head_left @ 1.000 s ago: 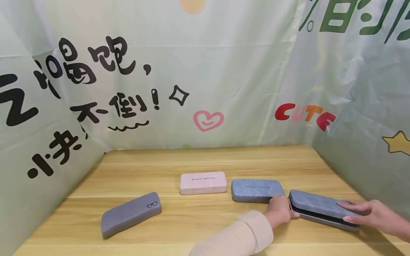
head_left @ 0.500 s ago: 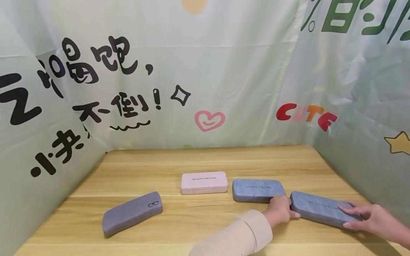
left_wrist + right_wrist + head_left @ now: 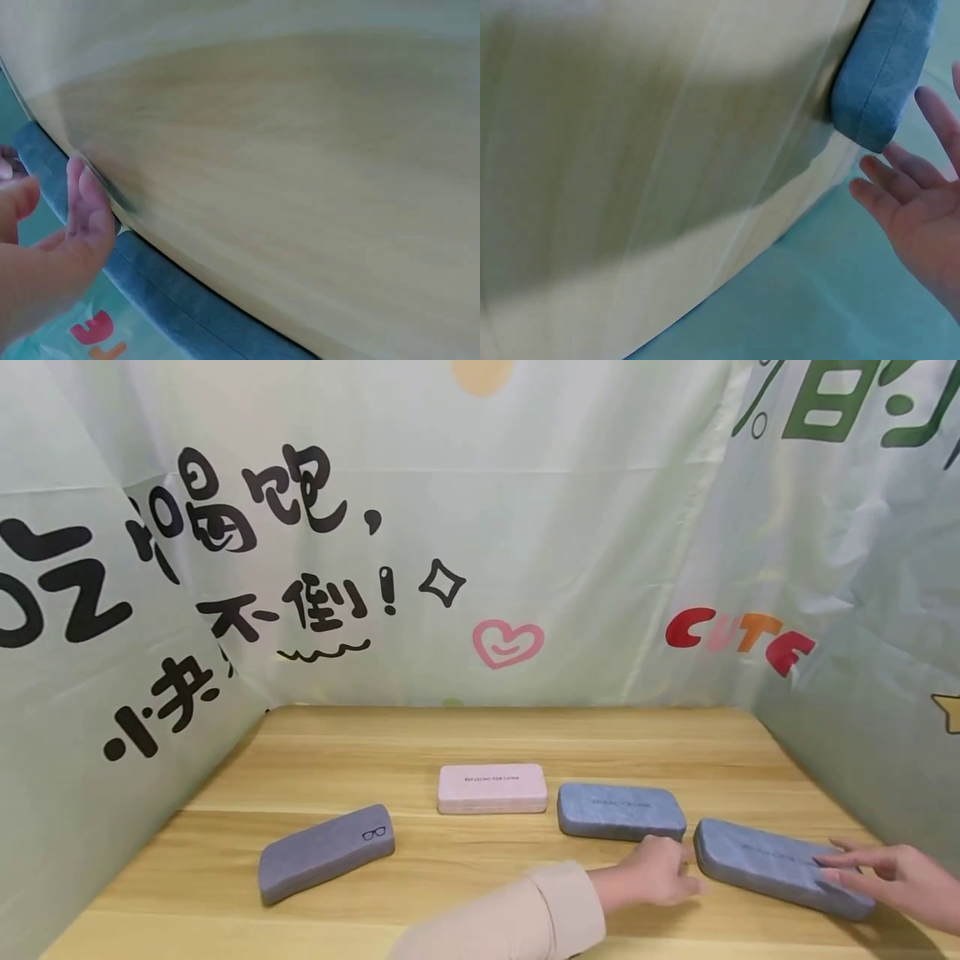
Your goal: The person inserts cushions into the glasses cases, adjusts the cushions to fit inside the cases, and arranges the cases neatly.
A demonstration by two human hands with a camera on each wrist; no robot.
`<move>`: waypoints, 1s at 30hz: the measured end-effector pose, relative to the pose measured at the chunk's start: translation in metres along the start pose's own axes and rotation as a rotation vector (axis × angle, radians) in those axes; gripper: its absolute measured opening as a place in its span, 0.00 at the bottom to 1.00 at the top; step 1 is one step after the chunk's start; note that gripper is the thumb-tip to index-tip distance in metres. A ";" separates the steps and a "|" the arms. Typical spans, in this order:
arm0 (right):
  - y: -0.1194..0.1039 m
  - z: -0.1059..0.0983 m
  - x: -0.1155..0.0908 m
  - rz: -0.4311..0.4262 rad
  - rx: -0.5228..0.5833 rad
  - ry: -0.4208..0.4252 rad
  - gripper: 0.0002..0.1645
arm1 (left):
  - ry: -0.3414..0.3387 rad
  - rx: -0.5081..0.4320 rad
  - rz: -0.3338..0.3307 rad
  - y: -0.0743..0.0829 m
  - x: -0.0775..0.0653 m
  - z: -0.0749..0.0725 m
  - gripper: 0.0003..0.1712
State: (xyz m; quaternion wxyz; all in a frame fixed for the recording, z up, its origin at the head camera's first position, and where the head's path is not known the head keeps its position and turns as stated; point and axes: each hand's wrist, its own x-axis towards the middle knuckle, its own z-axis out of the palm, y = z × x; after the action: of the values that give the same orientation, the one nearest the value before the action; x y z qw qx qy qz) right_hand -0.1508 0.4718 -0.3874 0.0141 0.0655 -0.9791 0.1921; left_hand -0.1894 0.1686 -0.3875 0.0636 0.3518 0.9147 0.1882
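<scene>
A blue glasses case lies closed at the right of the table. My right hand is at its right end, fingers over the lid; whether they touch it is hard to tell. In the right wrist view the fingers of that hand spread loosely beside the end of the case. Just off the case's left end is my left hand, holding nothing. The left wrist view shows this hand with thumb and fingers apart. Behind it sits a second blue glasses case, closed.
A pink glasses case stands closed near the middle of the wooden table. Further left a grey-purple glasses case with a small glasses print lies at a slant. Printed cloth walls the table at the back and both sides.
The right-hand blue case stood partly open and its lid has come down. Both hands have since loosened from its ends. The head view has turned slightly left.
</scene>
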 end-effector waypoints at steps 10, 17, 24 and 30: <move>-0.040 0.000 0.018 0.021 -0.034 0.327 0.18 | 0.089 -0.279 -0.003 -0.025 -0.022 -0.028 0.13; -0.060 0.009 0.029 -0.006 0.002 0.393 0.21 | 0.180 -0.327 -0.051 -0.050 -0.030 -0.042 0.11; -0.077 0.029 0.035 -0.187 0.075 0.497 0.20 | 0.248 -0.330 -0.042 -0.078 -0.044 -0.052 0.11; -0.095 0.032 0.040 -0.196 0.105 0.435 0.24 | 0.343 -0.254 0.007 -0.114 -0.056 -0.063 0.11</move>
State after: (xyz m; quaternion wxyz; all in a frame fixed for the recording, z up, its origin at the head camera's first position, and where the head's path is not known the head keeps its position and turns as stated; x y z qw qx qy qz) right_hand -0.1774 0.3679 -0.3798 0.2397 0.1179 -0.9307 0.2497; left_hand -0.2338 0.0344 -0.3747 -0.0499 0.3069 0.8798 0.3595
